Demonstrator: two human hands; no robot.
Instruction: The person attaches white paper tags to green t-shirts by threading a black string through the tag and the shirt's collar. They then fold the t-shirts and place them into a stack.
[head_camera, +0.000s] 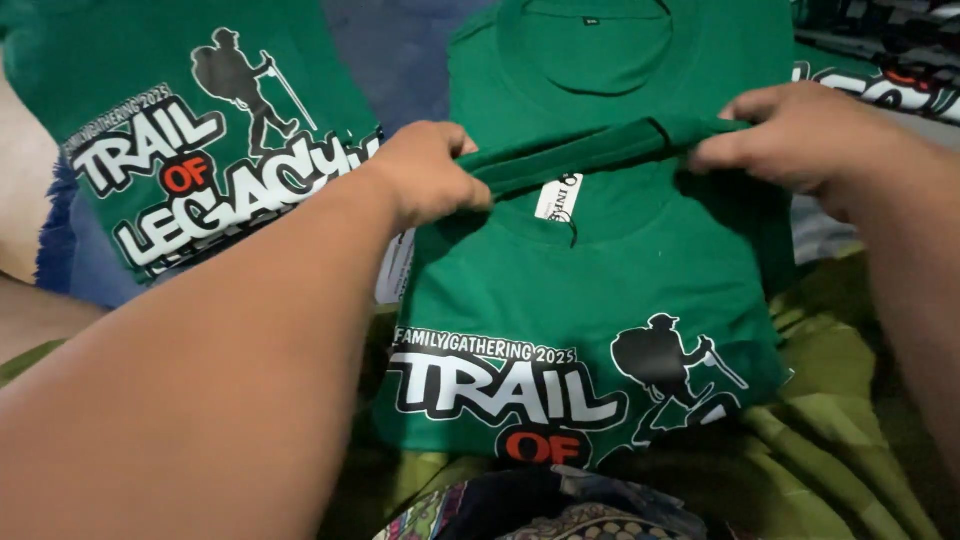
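Observation:
A green T-shirt (590, 290) with a white, orange and black hiker print lies in front of me, print side up. My left hand (425, 170) pinches the left end of its neckline band (590, 150). My right hand (800, 135) grips the band's right end, and the collar is stretched taut between both hands. A small white label (558, 197) hangs under the collar. Behind it lies another green shirt (600, 60), plain side up.
A third green printed shirt (200, 130) lies at the left on a blue cloth (60, 250). Olive-green fabric (830, 450) spreads at the lower right. A patterned cloth (560, 510) shows at the bottom edge. More printed fabric (880, 85) sits at the upper right.

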